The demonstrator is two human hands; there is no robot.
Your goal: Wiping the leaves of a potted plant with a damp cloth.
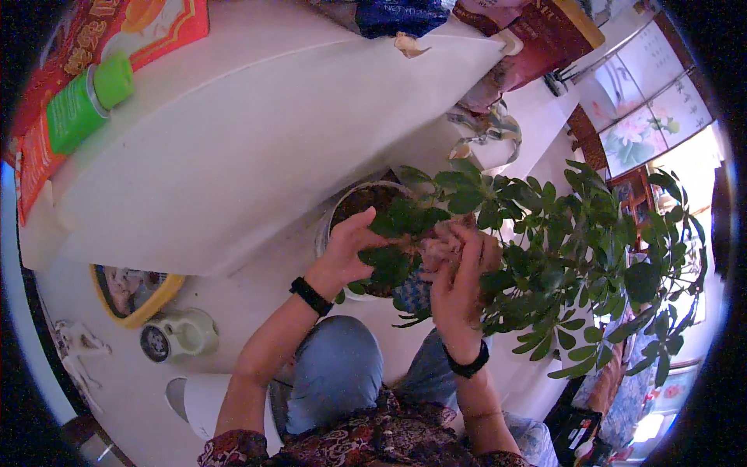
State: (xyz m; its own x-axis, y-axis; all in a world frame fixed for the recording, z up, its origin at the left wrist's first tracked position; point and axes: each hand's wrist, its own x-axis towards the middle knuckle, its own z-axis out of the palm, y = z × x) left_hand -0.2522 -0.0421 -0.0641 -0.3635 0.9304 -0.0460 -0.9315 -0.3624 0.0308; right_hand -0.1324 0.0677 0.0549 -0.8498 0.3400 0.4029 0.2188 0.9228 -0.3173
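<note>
A leafy green potted plant (543, 245) rises in front of me and spreads to the right. Its round pot (327, 225), with dark soil inside, stands on the floor beyond my knees. My left hand (352, 251) is at the pot's near left side, thumb and fingers spread around some low leaves; whether it grips a stem cannot be told. My right hand (458, 274) has its fingers bent around a crumpled pinkish cloth or tissue (440, 251) among the leaves. Blue-patterned material (413, 292) shows under the leaves between my hands. Both wrists wear black bands.
A white surface (262, 152) with a raised edge lies beyond the pot, bearing a green tube (76, 111), a red box (169, 35) and packages (543, 46). At left are a yellow-rimmed oval object (137, 315), a pale green container (195, 331) and a white cylindrical object (204, 403).
</note>
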